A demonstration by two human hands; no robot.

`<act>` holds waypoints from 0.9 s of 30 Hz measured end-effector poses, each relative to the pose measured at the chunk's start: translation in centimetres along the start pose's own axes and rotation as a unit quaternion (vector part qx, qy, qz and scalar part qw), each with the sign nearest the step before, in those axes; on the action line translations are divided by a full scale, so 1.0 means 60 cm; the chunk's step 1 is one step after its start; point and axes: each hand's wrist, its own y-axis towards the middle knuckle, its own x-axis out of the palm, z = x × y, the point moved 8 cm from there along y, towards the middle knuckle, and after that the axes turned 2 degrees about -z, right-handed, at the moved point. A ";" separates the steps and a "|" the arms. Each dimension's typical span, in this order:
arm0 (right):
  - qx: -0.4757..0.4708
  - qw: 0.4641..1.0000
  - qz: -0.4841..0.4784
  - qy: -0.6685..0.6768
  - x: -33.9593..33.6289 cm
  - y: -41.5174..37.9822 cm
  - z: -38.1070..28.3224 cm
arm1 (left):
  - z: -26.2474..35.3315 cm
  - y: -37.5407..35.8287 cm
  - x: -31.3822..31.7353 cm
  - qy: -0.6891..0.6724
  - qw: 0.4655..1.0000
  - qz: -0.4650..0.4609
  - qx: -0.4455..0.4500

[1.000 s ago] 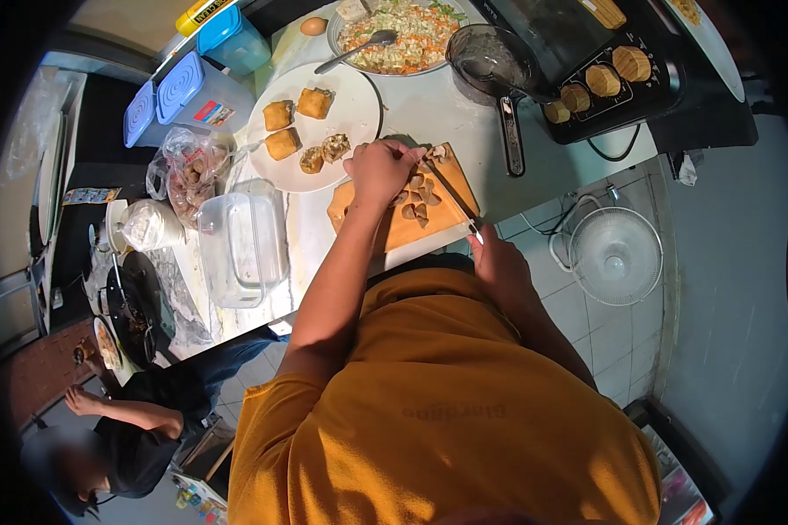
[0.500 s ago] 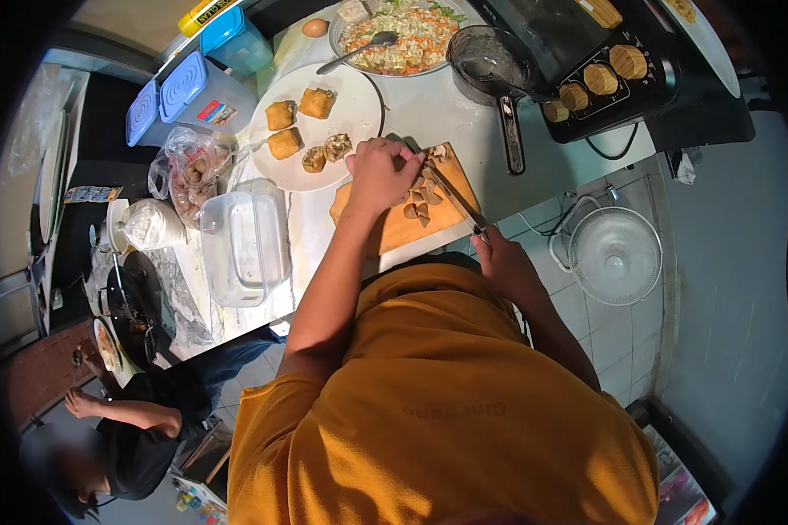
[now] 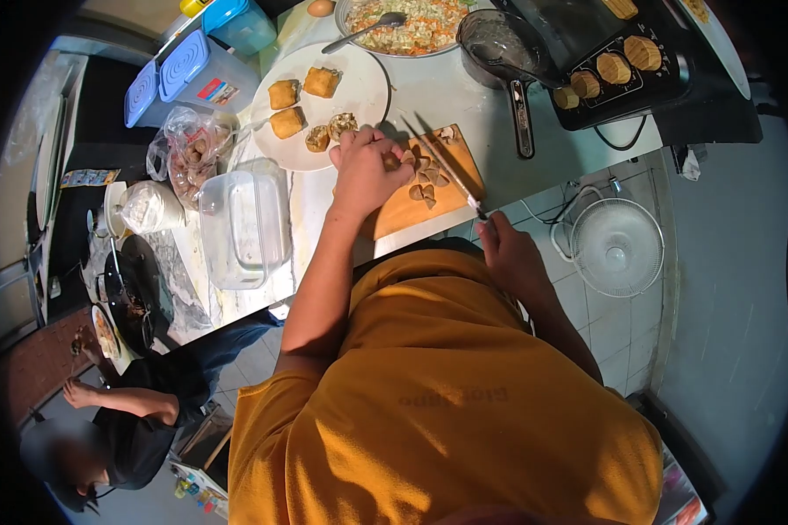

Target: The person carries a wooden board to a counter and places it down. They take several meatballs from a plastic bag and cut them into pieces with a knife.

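Note:
My right hand [image 3: 510, 249] grips the handle of a knife [image 3: 445, 162], its blade slanting over the right part of a wooden cutting board [image 3: 394, 223]. My left hand [image 3: 369, 171] is over the board's left part, fingers curled around a brown meatball-like piece [image 3: 391, 163], partly hidden. Several cut brown pieces [image 3: 425, 184] lie between that hand and the blade. Just beyond my left hand is a white plate [image 3: 280, 79] with golden fried tofu cubes [image 3: 321, 82] and stuffed tofu pieces [image 3: 343, 124].
A tray of chopped vegetables [image 3: 425, 31] with a spoon, a black saucepan [image 3: 499, 52] and a black stove [image 3: 626, 74] stand at the back. To the left are a clear container [image 3: 243, 232] and a plastic bag [image 3: 193, 157]. Another person [image 3: 136, 420] is at lower left.
The knife has lifted away from the pieces, its tip now past the board's far edge. My left hand has shifted slightly left and turned, with a brown piece showing at its fingers.

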 end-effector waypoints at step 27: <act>-0.004 0.996 0.046 -0.077 -0.035 0.037 0.025 | -0.007 -0.056 -0.030 0.047 0.997 -0.050 -0.024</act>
